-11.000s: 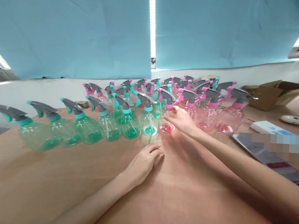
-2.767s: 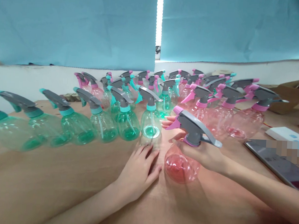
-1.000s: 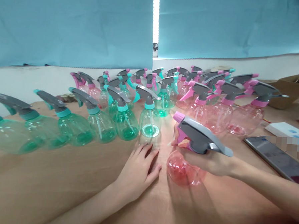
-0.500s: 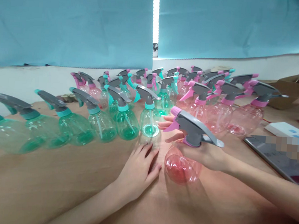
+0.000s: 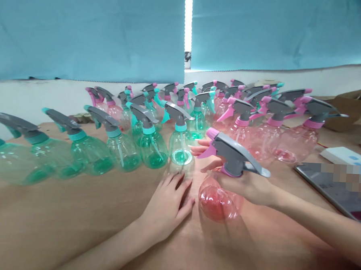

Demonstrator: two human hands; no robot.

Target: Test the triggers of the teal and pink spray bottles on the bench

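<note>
My right hand is wrapped round the neck of a pink spray bottle, under its grey and pink trigger head. The bottle's clear pink body is on or just over the table, partly covered by the hand. Flat on the wooden table, palm down with fingers a little apart, rests my left hand. It holds nothing. Just beyond its fingertips stands a green spray bottle with a turquoise collar, and another green spray bottle is beside that one.
Green spray bottles form a row to the left. Pink spray bottles stand at the right, with more of both colours behind. A phone, a white and blue box and a cardboard box lie to the right.
</note>
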